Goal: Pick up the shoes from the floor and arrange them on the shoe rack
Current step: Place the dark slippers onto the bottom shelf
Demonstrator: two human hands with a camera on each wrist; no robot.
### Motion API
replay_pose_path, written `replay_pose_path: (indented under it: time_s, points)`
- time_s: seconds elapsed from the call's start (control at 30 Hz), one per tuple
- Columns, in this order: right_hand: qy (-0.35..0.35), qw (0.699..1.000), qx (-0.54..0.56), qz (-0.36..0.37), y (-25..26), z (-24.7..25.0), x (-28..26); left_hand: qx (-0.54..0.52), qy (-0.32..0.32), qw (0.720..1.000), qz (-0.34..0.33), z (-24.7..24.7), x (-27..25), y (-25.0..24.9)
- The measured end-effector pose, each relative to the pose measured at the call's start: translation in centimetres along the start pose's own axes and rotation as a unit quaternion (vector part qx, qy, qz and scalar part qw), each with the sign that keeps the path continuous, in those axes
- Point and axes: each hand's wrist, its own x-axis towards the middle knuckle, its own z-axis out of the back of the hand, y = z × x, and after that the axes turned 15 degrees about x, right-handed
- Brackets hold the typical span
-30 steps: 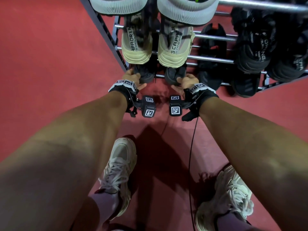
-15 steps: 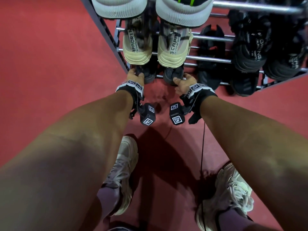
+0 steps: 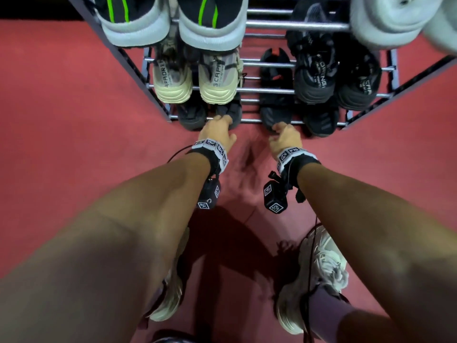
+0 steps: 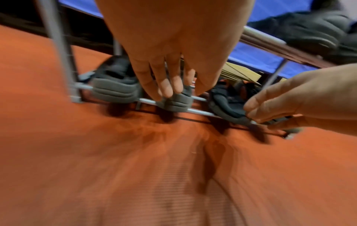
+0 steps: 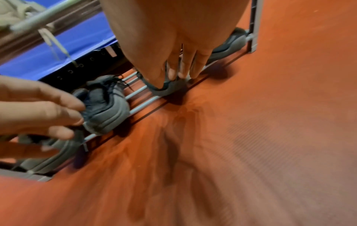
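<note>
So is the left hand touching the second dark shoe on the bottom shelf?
Touching. The left wrist view shows the left hand with fingers resting on the heel of the dark shoe.

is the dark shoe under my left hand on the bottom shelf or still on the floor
On the shelf. The dark shoe rests across the shoe rack bottom bars, heel overhanging the front bar above the floor, with the left hand fingertips on it.
</note>
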Motion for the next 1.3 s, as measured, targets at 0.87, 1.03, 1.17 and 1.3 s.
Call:
replay_pose_path:
  time_s: [0.87,1.03,1.17,1.3]
  points:
    - [0.107,0.924,0.307,-0.2,-4.8,3.7,3.7,0.111,-0.022,0.973,-0.203,-3.7,5.7,-8.3]
    - [0.074,0.863,0.418,-0.274,-2.4,2.5,4.5,0.036,-0.049,0.966,-0.253,-2.4,5.8,-7.2]
    - [0.058,0.805,0.502,-0.312,0.7,2.6,4.2,0.024,-0.052,0.963,-0.264,-1.0,5.4,-6.0]
    - [0.046,0.809,0.499,-0.307,1.3,3.5,2.8,0.014,-0.056,0.973,-0.225,0.0,4.8,-5.4]
